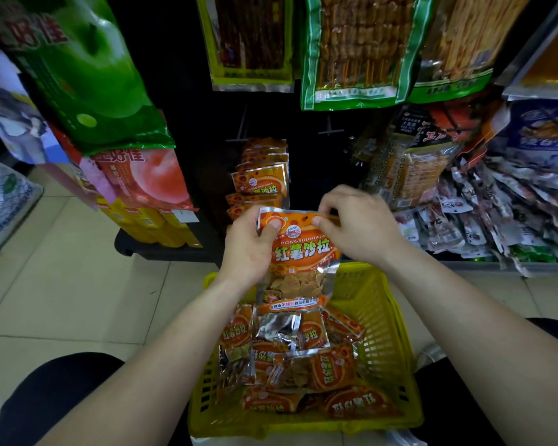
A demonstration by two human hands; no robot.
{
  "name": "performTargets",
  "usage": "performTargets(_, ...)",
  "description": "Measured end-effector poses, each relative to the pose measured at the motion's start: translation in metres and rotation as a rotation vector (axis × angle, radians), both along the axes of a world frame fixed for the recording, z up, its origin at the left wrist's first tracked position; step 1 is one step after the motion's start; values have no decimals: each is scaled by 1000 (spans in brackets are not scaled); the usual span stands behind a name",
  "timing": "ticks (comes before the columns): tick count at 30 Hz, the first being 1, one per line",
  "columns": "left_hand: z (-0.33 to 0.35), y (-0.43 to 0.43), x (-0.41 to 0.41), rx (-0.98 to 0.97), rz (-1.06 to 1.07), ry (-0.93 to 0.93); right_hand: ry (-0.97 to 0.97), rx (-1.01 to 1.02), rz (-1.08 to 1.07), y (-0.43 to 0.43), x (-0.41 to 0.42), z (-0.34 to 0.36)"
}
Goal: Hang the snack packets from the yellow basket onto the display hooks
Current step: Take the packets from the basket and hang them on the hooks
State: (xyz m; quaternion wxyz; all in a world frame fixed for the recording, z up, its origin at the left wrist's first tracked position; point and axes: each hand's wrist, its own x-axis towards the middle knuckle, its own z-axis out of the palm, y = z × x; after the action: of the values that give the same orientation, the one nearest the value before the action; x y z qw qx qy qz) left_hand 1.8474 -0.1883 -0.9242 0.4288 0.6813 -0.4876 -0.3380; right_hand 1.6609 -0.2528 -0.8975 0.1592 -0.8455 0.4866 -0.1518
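An orange snack packet (298, 252) was held upright above the far end of the yellow basket (384, 320) by both hands. The left hand (250, 249) was closed on the packet's upper left side, with the thumb pressed on the front near the top corner. The right hand (358, 225) was pinched on the top edge at the right, close to the small hanging hole. The clear lower window of the packet, through which round chips could be seen, hung just over the basket's contents.

More packets of the same kind (290, 358) were heaped loosely in the basket, some face up and some showing silver backs. The basket was set on the tiled floor (62, 284) between the person's knees.

Just beyond the hands, a row of matching packets (260, 178) was already hung on the dark display rack, one behind another. Two bare display hooks (329, 128) were seen higher on the rack, to the right of that row. Large green-edged packs of skewered snacks (351, 49) were hung above, and a green bag (87, 69) was hung at the left.
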Motion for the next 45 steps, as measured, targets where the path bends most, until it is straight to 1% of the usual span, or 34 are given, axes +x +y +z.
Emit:
performTargets(2,0,1,-3,-3,-23,-8,41,122,68,0,-2,4)
performTargets(4,-1,0,-8,-12,-52,-23,136,122,121,2,-2,6)
performTargets(5,-1,-1,-10,-14,-64,-18,149,126,124,1,-1,6)
performTargets(8,-2,-9,-13,-9,-88,21,91,197,90,-8,0,5)
performTargets(10,-2,-18,-10,-21,-108,59,98,182,73,-21,-1,5)
performTargets(13,-3,-38,3,-4,-106,97,160,70,17,-48,-6,4)
performTargets(17,-25,-67,22,89,-68,-17,178,-38,-60,-90,-7,-15)
performTargets(20,-60,-89,15,157,-124,-95,228,-67,-94,-130,3,-45)
performTargets(22,-88,-110,2,208,-168,-102,255,-94,-120,-163,12,-70)
performTargets(27,-155,-182,-37,322,-234,-92,274,-80,-177,-243,35,-134)
performTargets(30,-188,-226,-48,360,-246,-177,246,-48,-193,-280,45,-160)
performTargets(33,-212,-261,-45,388,-238,-282,215,-21,-150,-309,56,-171)
performTargets(38,-237,-299,-37,512,-282,-446,214,0,-126,-340,67,-174)
performTargets(42,-249,-318,-34,533,-284,-447,236,-31,-178,-352,68,-179)
performTargets(45,-253,-327,-32,541,-286,-436,274,-131,-208,-352,67,-184)
